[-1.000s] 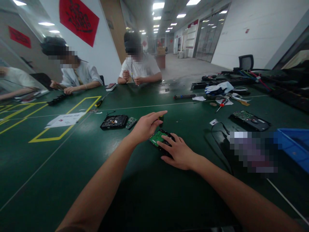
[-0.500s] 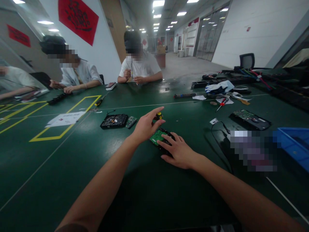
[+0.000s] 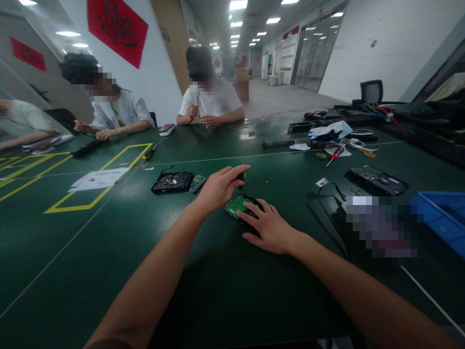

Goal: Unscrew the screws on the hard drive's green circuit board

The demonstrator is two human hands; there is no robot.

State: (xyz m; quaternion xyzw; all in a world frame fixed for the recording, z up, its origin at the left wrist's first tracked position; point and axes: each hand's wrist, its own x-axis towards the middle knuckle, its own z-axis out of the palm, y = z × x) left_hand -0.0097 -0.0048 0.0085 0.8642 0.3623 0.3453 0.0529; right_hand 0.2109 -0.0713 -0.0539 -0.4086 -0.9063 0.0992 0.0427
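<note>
A hard drive (image 3: 236, 207) with a green circuit board lies on the table in front of me. My right hand (image 3: 267, 225) is spread over its right side and holds it, fingers across the top and thumb at the near edge. My left hand (image 3: 221, 186) is just above the drive's far left side. Its thumb and fingers close around a yellow-and-black screwdriver (image 3: 243, 178), of which only a bit of the handle shows; the tip is hidden. Left of that hand are a loose circuit board (image 3: 197, 183) and an opened black drive case (image 3: 172, 182).
Another drive (image 3: 378, 180) lies at the right, near a blue bin (image 3: 441, 218) and a blurred object with a cable. A red screwdriver (image 3: 336, 154), a glove (image 3: 330, 131) and a dark cylindrical tool (image 3: 278, 144) lie farther back. Several people sit across the table.
My left hand's thumb and fingers, apart before, have come together around the screwdriver handle. The right hand and the hard drive have stayed in place.
</note>
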